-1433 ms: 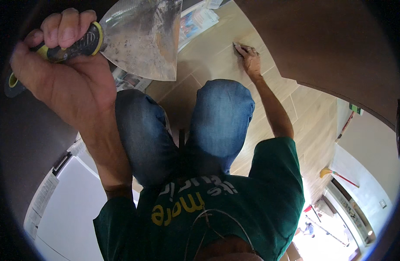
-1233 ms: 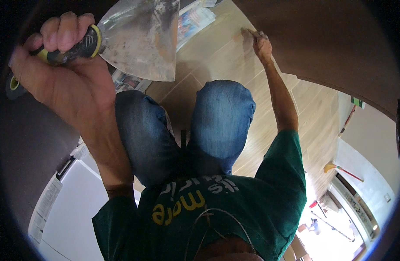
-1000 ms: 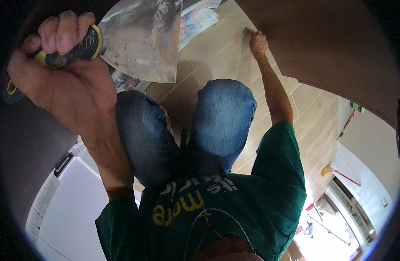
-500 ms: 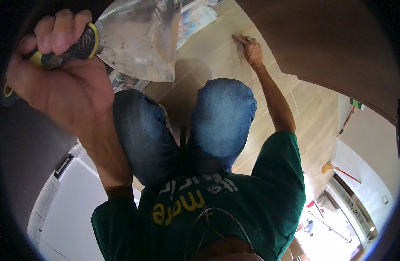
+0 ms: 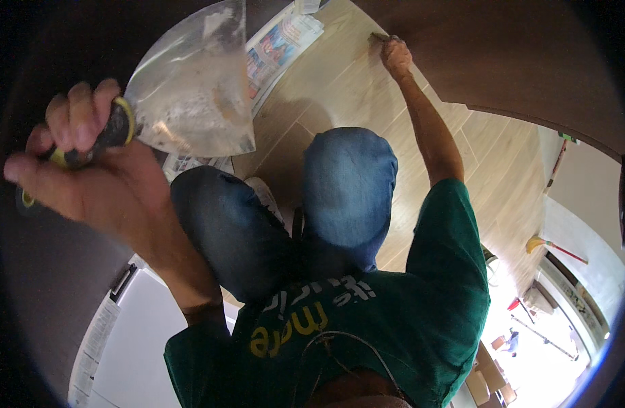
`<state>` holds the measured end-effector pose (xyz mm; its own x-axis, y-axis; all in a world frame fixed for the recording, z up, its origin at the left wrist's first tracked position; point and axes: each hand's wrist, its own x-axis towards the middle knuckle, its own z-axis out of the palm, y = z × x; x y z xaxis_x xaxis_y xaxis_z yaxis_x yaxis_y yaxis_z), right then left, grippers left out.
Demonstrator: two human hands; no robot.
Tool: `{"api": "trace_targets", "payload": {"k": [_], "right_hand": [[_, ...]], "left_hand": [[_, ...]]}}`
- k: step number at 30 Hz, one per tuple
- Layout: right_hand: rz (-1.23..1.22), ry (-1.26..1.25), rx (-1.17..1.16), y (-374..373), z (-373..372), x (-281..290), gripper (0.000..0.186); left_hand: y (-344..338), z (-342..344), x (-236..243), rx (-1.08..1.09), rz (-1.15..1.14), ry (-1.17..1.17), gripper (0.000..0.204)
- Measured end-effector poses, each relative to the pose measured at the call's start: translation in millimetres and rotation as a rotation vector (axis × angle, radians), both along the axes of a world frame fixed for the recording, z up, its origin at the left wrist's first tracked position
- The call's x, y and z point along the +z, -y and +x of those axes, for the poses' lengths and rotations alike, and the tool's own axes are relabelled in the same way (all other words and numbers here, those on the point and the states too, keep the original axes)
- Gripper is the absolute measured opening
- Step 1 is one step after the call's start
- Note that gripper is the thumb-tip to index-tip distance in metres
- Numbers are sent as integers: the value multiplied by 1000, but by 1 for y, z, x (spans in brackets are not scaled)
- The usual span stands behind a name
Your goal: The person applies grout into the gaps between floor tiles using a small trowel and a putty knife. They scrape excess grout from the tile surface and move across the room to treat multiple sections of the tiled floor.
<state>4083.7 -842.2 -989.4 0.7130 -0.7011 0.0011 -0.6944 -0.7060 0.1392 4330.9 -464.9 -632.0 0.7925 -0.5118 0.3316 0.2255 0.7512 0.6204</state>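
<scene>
Raised at the left, my left hand (image 5: 88,136) is wrapped round the black-and-yellow handle of a wide putty knife (image 5: 197,88). Its broad metal blade is smeared with pale residue and points to the right, above the floor. My right arm stretches far forward over the wood-look tiles (image 5: 340,75). At its end my right hand (image 5: 396,58) is closed low by the edge of a dark brown panel (image 5: 503,61). Something small and dark pokes out from its fingers toward the floor; I cannot make out whether it is a tool or a fingertip.
Newspaper sheets (image 5: 282,51) lie on the floor behind the blade. My bent knees (image 5: 350,177) in jeans are in the middle. A white panel (image 5: 139,340) stands at lower left. On the right are a broom (image 5: 535,243) with a red handle and cardboard boxes (image 5: 486,374).
The putty knife in my left hand has shifted down and slightly left. My right hand has slid forward, closer to the brown panel. The whole view has also shifted a little.
</scene>
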Motion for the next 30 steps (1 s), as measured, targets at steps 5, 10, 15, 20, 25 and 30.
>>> {"api": "trace_targets", "payload": {"k": [5,10,15,20,25,30], "right_hand": [[134,351,303,-70,-14,5,34],[576,311,148,-139,-28,81,41],[722,867,203,-167,-29,210,45],[464,1055,412,-222,-34,364,43],[398,1123,287,-274,-57,456,48],[516,912,121,-329,-119,531,53]], "left_hand": [[8,7,0,-1,148,81,33],[32,-4,-7,49,247,48,39],[48,-23,12,203,444,-174,40],[38,-49,79,75,535,-480,39],[37,-88,177,-126,491,-772,38],[31,-119,277,-200,486,-877,35]]}}
